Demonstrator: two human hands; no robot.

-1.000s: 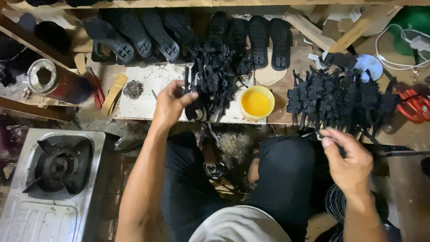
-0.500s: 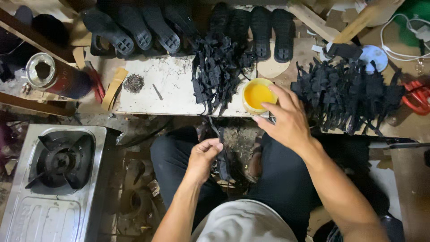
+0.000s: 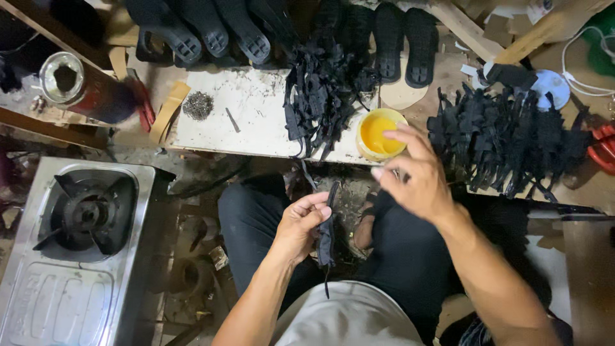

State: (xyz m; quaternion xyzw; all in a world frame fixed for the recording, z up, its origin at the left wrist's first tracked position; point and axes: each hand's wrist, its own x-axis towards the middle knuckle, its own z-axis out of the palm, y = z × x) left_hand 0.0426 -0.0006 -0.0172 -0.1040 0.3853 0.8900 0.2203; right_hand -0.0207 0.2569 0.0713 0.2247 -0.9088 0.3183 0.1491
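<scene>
My left hand [image 3: 300, 224] is shut on a black strap piece [image 3: 327, 242] and holds it upright over my lap. Just below a small pot of yellow glue [image 3: 379, 134] hovers my right hand [image 3: 418, 181], blurred, with its fingertips drawn together. Whether those fingers pinch a small tool I cannot tell. The pot stands at the right end of a white board [image 3: 250, 112]. A heap of black straps [image 3: 320, 96] lies on that board beside the pot. A second, bigger heap of black straps [image 3: 506, 141] lies to the right.
Several black shoe soles [image 3: 211, 29] line the far edge. A gas stove [image 3: 83, 218] sits at the lower left, with a dark open can [image 3: 77, 86] above it. On the board lies a small pile of nails [image 3: 197, 104]. A red tool [image 3: 602, 148] is at the far right.
My left hand came back from the board heap to my lap with a strap. My right hand swung from the right heap to the glue pot and now sits just below it.
</scene>
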